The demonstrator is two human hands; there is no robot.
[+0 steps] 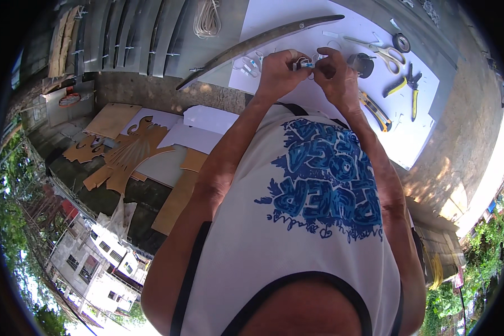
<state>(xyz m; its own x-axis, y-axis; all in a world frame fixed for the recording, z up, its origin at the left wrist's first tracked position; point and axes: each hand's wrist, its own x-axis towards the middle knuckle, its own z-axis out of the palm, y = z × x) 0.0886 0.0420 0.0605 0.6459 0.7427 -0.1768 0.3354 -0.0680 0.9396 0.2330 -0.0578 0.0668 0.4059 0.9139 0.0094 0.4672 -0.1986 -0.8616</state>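
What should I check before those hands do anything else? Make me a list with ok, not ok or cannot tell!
1. Left hand holding the small blue-and-white piece: ok.
2. Right hand gripping it too: cannot tell; it is right up close.
3. Scissors lying on the white sheet, away from both hands: ok.
4. Blade of the utility knife tucked in: cannot tell; too small to see.
5. Utility knife well clear of the right forearm: not ok; it lies close beside it.
6. Yellow-and-black pliers with handles closed: not ok; they are spread apart.
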